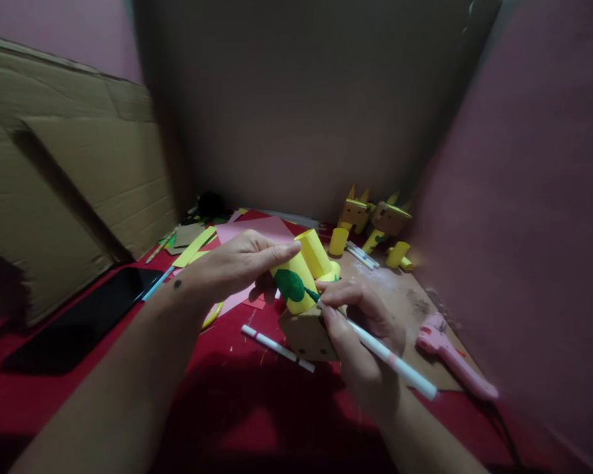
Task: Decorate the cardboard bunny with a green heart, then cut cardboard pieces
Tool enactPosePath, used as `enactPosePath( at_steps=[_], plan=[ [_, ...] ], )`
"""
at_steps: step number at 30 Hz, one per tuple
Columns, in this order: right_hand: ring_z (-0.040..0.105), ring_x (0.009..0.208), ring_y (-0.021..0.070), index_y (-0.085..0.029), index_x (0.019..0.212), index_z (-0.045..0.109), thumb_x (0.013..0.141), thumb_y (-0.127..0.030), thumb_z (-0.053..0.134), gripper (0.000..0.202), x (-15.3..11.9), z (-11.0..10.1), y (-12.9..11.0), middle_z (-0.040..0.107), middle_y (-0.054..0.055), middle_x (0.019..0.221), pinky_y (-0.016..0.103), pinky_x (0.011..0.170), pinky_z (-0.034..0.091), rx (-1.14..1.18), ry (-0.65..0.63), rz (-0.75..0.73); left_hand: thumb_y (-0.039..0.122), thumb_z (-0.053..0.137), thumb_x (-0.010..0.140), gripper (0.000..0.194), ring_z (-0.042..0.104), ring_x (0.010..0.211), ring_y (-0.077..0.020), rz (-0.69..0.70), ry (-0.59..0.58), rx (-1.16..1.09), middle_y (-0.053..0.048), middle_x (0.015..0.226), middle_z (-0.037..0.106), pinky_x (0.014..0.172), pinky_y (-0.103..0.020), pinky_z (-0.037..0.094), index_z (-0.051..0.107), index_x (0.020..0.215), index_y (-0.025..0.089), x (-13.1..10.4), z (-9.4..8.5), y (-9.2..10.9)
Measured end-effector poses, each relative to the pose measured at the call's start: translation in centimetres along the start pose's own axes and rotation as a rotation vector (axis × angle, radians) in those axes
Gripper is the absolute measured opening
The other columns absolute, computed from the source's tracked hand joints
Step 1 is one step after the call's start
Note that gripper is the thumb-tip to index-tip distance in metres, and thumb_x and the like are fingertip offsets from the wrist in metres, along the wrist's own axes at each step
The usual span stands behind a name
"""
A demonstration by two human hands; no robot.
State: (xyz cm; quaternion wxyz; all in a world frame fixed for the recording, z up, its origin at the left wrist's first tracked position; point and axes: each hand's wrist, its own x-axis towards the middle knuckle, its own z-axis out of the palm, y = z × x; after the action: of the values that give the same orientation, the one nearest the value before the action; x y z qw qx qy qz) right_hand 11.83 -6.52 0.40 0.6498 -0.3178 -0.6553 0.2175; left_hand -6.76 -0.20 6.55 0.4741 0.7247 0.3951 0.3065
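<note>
The left hand (pixel 242 263) grips a yellow paper figure (pixel 301 276) at centre, above the red cloth (pixel 227 395); right of it, the right hand (pixel 360 322) pinches a white marker (pixel 390 359), its green tip touching the figure's green patch.

"What's left of the left hand (pixel 244 263)?"
"A phone (pixel 79 322), on the cloth (pixel 227 401)."
"Right of the right hand (pixel 363 322)?"
"A glue gun (pixel 449 359), partly on a cardboard sheet (pixel 405 296)."
"Beyond them?"
"Paper sheets (pixel 261 229) behind the left, cardboard figures (pixel 354 214) behind the right."
</note>
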Motion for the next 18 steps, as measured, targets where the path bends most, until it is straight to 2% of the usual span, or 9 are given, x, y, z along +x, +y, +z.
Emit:
enactPosePath(
  at_steps=[8,18],
  plan=[
    [0.063,0.089,0.018,-0.025,0.087,0.064,0.085,-0.014,0.056,0.014,0.0,0.06,-0.14,0.066,0.001,0.087,0.03,0.068,0.048,-0.012,0.008,0.008,0.057,0.045,0.094,0.058,0.058,0.044,-0.0103,0.042,-0.048,-0.136,-0.004,0.052,0.065,0.04,-0.017,0.042,0.073,0.069,0.013,-0.02,0.24,0.3],
    [0.063,0.093,0.0187,-0.025,0.085,0.063,0.084,-0.013,0.055,0.014,-0.07,-0.05,0.13,0.065,0.0,0.088,0.031,0.07,0.048,-0.017,-0.014,0.016,0.055,0.045,0.095,0.057,0.057,0.044,-0.0101,0.06,-0.068,-0.139,-0.005,0.052,0.067,0.04,-0.017,0.041,0.073,0.068,0.013,0.0,0.07,0.08]
  ],
)
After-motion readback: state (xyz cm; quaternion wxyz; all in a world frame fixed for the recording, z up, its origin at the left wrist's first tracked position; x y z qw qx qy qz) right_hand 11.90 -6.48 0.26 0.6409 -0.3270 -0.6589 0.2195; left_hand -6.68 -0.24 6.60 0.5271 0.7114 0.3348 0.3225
